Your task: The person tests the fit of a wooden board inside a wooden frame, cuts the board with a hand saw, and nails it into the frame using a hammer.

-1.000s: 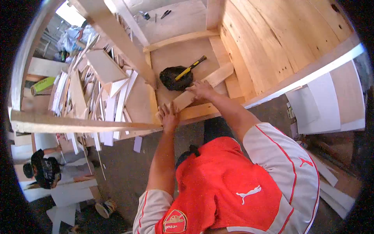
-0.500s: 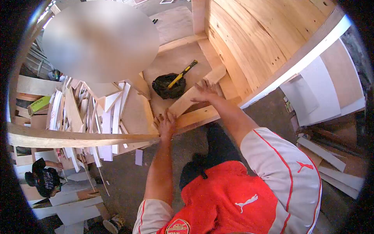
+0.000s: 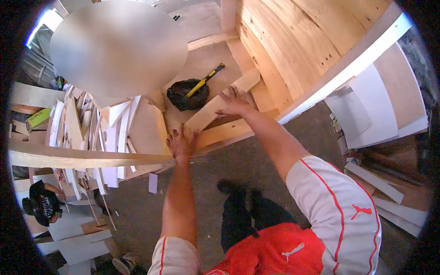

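From where I stand, a short board (image 3: 205, 114) lies aslant inside the near corner of a wooden frame, its long axis running from the left hand (image 3: 180, 143) away and rightward toward the planked side (image 3: 293, 46). Both hands touch it. The left is at the near end, just beside the corner, its fingers splayed and pointing forward; the right hand (image 3: 234, 104) rests farther along, past the middle, so it is the nearer one to the far end. Its fingers are spread wide too, laid over the wood rather than wrapped round it. Neither hand looks closed on anything, though I can't see whether any fingertip curls beneath the edge.

The board is pale and honey-toned, flat-faced and straight along its sides, with its far end seemingly cut at a slant. It lies at an angle to the front rail (image 3: 224, 132), leaving a narrow wedge between them. Just beyond it sits a crumpled black container (image 3: 176, 97), a yellow-and-black handle (image 3: 207, 79) leaning across it.
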Available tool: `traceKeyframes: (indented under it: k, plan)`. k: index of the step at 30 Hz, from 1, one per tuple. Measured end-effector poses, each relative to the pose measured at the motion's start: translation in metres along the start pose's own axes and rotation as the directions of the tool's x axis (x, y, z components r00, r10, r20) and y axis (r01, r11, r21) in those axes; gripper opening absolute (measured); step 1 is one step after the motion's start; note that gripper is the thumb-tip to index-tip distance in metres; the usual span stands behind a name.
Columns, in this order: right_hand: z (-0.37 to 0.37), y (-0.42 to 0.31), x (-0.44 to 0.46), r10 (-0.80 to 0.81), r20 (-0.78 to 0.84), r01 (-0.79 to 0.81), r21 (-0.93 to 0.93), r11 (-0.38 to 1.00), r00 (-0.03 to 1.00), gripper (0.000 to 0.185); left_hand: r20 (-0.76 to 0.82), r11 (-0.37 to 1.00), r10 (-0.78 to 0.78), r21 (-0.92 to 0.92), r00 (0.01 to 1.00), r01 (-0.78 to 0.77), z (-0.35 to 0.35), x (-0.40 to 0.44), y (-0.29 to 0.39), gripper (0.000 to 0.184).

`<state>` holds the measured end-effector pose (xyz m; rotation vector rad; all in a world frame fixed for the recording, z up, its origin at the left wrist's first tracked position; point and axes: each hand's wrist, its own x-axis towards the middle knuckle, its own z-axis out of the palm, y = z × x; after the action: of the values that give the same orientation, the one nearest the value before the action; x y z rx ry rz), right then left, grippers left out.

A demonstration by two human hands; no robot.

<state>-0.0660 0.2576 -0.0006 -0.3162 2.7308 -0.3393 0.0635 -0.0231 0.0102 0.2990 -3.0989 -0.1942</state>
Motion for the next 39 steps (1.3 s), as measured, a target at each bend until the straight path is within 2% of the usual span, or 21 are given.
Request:
traceKeyframes:
  k: [2, 5, 8, 14, 16, 18, 21, 24, 27, 30, 32, 34, 36, 39]
  plan:
    - [0.01, 0.006, 0.005, -0.043, -0.03, 0.042, -0.032, 0.999, 0.999, 0.113, -0.039, 0.998, -0.01, 0.057, 0.999, 0.013, 0.018, 0.002, -0.003, 0.083]
    - [0.001, -0.003, -0.002, -0.012, -0.044, 0.011, -0.026, 1.0, 0.999, 0.113, -0.135, 0.999, -0.015, 0.044, 0.991, 0.022, 0.018, -0.002, 0.001, 0.081]
    - [-0.005, -0.007, -0.001, 0.013, 0.013, -0.012, -0.05, 0.999, 1.0, 0.113, -0.207, 0.999, 0.034, 0.043, 0.978, -0.026, 0.025, -0.004, -0.003, 0.078]
    - [-0.016, -0.014, -0.006, 0.004, 0.006, -0.003, -0.146, 0.989, 1.0, 0.109, -0.167, 0.998, 0.056, 0.025, 0.984, -0.053, 0.018, -0.004, -0.004, 0.077]
    - [-0.013, -0.015, -0.005, 0.04, -0.049, -0.048, -0.169, 0.985, 0.998, 0.108, -0.14, 0.997, 0.072, -0.009, 0.988, -0.074, 0.034, 0.007, -0.008, 0.077]
    - [-0.004, -0.005, -0.002, 0.078, -0.069, -0.09, -0.194, 0.977, 0.995, 0.108, -0.093, 0.998, 0.03, -0.052, 0.995, -0.035, 0.014, -0.003, 0.01, 0.075]
    - [-0.02, -0.015, -0.01, 0.097, -0.002, -0.095, -0.19, 0.977, 0.995, 0.108, -0.35, 0.998, 0.036, -0.026, 0.936, -0.049, 0.047, -0.014, 0.029, 0.073]
    - [-0.007, -0.011, -0.001, 0.101, -0.02, -0.102, -0.143, 0.984, 0.995, 0.11, -0.309, 0.995, -0.053, -0.096, 0.95, 0.024, 0.057, -0.012, 0.034, 0.073]
    - [-0.007, -0.016, 0.002, 0.086, 0.022, -0.082, -0.13, 0.988, 0.996, 0.113, -0.288, 0.997, -0.042, -0.078, 0.957, 0.02, 0.057, -0.011, 0.026, 0.074]
    - [0.0, -0.012, 0.01, 0.104, -0.004, -0.104, -0.137, 0.985, 0.995, 0.114, -0.232, 0.997, -0.03, -0.07, 0.972, 0.014, 0.044, -0.003, 0.024, 0.068]
    - [0.003, -0.007, 0.013, 0.097, 0.005, -0.095, -0.141, 0.985, 0.995, 0.114, -0.094, 0.993, -0.009, -0.115, 0.996, -0.002, 0.005, 0.011, 0.019, 0.063]
    - [0.002, -0.005, 0.013, 0.086, 0.014, -0.084, -0.143, 0.986, 0.996, 0.114, -0.077, 0.991, 0.004, -0.135, 0.997, -0.014, 0.001, 0.017, 0.018, 0.058]
    - [0.0, -0.006, 0.013, 0.066, 0.02, -0.063, -0.147, 0.987, 0.998, 0.115, -0.187, 0.991, -0.003, -0.132, 0.982, -0.022, 0.02, 0.017, 0.015, 0.055]
    - [-0.004, -0.009, 0.011, 0.087, 0.033, -0.081, -0.151, 0.985, 0.996, 0.117, -0.186, 0.999, 0.016, -0.037, 0.982, -0.024, 0.031, 0.021, 0.011, 0.057]
